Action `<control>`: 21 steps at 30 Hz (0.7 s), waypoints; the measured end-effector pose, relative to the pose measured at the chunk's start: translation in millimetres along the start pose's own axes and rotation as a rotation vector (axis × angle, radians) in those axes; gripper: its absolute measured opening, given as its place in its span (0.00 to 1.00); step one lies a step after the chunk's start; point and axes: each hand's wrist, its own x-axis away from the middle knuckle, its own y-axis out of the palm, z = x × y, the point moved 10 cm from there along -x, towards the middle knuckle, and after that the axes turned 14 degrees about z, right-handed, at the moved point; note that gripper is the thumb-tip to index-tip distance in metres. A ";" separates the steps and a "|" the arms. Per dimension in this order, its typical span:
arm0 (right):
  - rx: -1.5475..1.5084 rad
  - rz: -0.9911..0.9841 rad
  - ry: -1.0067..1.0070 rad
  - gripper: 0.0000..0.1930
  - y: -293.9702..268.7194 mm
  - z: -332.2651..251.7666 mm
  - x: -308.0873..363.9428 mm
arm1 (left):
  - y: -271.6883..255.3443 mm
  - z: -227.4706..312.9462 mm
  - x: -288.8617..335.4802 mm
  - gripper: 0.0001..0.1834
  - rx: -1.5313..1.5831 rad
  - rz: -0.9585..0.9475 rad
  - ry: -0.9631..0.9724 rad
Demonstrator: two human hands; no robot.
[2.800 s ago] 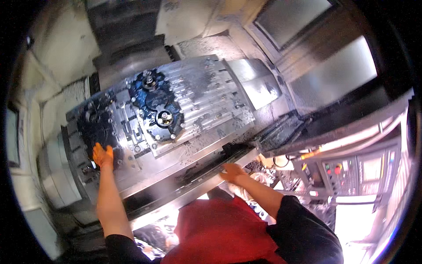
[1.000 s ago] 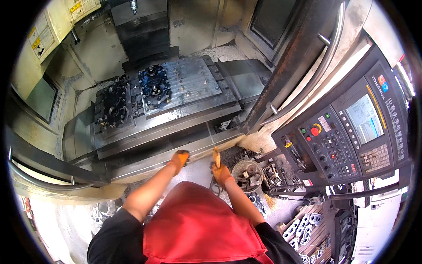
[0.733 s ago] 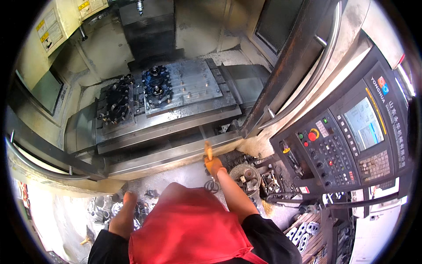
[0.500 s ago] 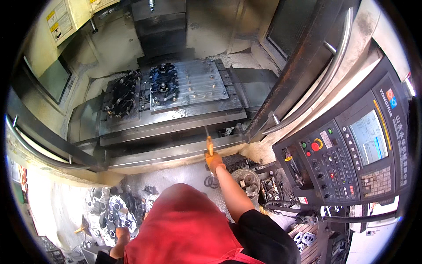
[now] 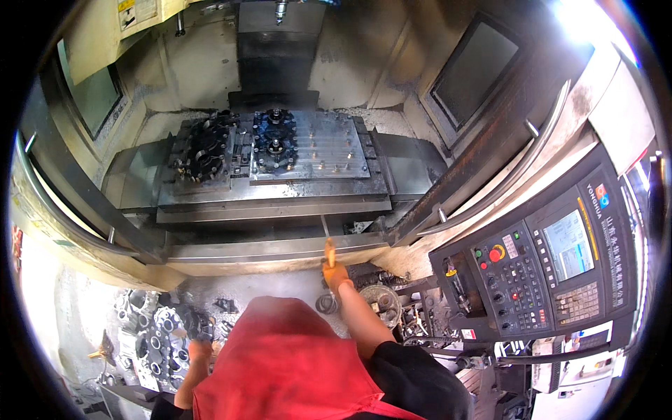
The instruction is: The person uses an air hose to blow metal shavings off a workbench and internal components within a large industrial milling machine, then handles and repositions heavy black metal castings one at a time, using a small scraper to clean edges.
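Note:
My right hand (image 5: 334, 271), in an orange glove, is reached out ahead of me near the machine's front sill. It is closed round the yellowish handle of a thin-shafted hand tool (image 5: 330, 249), whose narrow metal shaft points up and away; its tip is too fine to make out. Low on the left, my left hand (image 5: 200, 350) is at the near edge of a dark metal part (image 5: 198, 323), beside a heap of grey and black metal castings (image 5: 164, 336). Its fingers are too small and overlapped to show whether they grip that part.
Inside the machine, a silver fixture plate (image 5: 332, 150) carries a dark part (image 5: 275, 140) at its left; another dark part (image 5: 206, 150) sits farther left. A spindle (image 5: 281, 10) hangs above. At right are a door handle (image 5: 518, 164) and a control panel (image 5: 521, 280). A round container (image 5: 381, 304) stands below.
The whole view has shifted, with the machine bed lower in the picture and the control panel farther left. My left hand is now up against the dark part. The right hand keeps its hold on the tool.

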 end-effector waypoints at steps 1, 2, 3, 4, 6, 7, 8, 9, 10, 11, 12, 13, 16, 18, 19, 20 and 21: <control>0.093 -0.057 0.022 0.21 12.0 2.3 5.2 | 1.6 -1.1 -20.2 0.20 0.032 -0.005 0.004; 0.197 -0.089 0.055 0.19 19.3 18.3 2.6 | 2.2 19.4 -36.9 0.20 0.075 -0.020 0.031; 0.301 -0.119 0.092 0.17 24.0 35.0 -1.5 | -0.8 34.9 -51.5 0.20 0.104 0.005 0.011; 0.333 -0.153 0.095 0.15 29.5 39.1 2.6 | -14.6 47.0 -57.3 0.20 0.123 0.027 -0.023; 0.302 -0.215 0.053 0.14 42.4 25.4 13.9 | -13.6 47.2 -79.6 0.21 0.162 -0.008 0.016; 0.361 -0.239 0.009 0.13 45.0 15.8 20.6 | -9.6 47.3 -89.7 0.22 0.152 -0.049 0.009; 0.418 -0.262 -0.034 0.13 47.3 6.5 27.8 | -7.4 44.4 -96.0 0.23 0.137 -0.092 0.001; 0.573 -0.286 -0.088 0.13 49.9 -9.1 30.7 | -9.8 41.8 -101.6 0.23 0.122 -0.091 -0.009; 0.728 -0.310 -0.144 0.13 51.5 -24.2 33.9 | -11.5 38.5 -105.3 0.23 0.108 -0.089 -0.021; 0.472 -0.240 0.042 0.14 42.0 -56.9 47.1 | -15.0 19.3 -106.9 0.24 0.086 -0.081 -0.057; 0.407 -0.221 0.041 0.16 38.7 -56.9 52.4 | -8.0 17.4 -107.2 0.23 0.121 -0.111 -0.052; 0.342 -0.204 0.039 0.18 35.6 -56.6 58.3 | 0.0 12.2 -107.7 0.23 0.156 -0.141 -0.050; 0.314 -0.151 0.065 0.20 28.5 -58.7 59.8 | 40.6 -31.9 -109.6 0.22 0.140 -0.191 -0.098; 0.325 -0.111 0.082 0.20 33.6 -64.6 51.4 | 89.1 -80.9 -122.5 0.21 0.296 -0.213 -0.114; 0.344 -0.105 0.009 0.22 39.3 -70.2 44.4 | 115.7 -105.3 -131.4 0.21 0.486 -0.226 -0.105; 0.392 -0.082 -0.036 0.24 28.0 -53.0 35.1 | 128.8 -91.1 -128.2 0.21 0.442 -0.259 0.037; 0.391 -0.071 0.013 0.25 22.4 -56.2 31.4 | 131.5 -90.1 -124.8 0.21 0.389 -0.264 0.159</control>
